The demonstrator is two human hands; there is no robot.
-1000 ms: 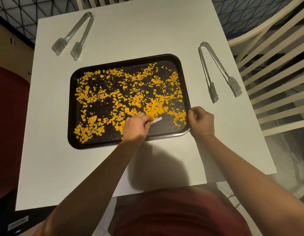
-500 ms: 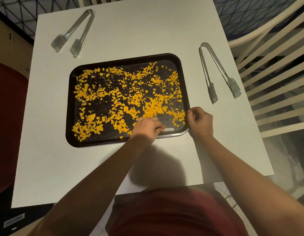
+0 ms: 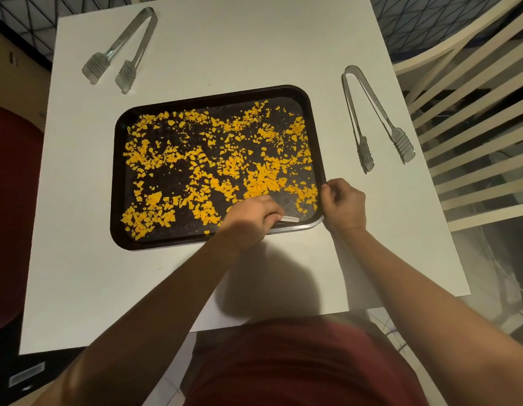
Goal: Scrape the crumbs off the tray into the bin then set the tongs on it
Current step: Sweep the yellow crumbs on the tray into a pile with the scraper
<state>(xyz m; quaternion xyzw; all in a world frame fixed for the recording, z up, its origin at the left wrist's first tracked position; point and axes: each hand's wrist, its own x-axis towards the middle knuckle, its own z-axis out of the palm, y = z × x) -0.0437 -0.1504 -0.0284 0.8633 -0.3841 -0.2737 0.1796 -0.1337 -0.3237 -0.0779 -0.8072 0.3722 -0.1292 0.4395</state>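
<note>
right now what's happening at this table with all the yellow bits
A person is clearing a dark rectangular tray covered in yellow crumbs on a white table. The left hand grips a small pale scraper at the tray's near right corner, while the right hand grips the tray's right edge. Most crumbs are on the tray. Two pairs of metal tongs lie on the table untouched, one far left, one to the right. No bin is in view.

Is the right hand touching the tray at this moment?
Touching. The head view shows the right hand with fingers curled over the tray rim at its near right corner.
</note>
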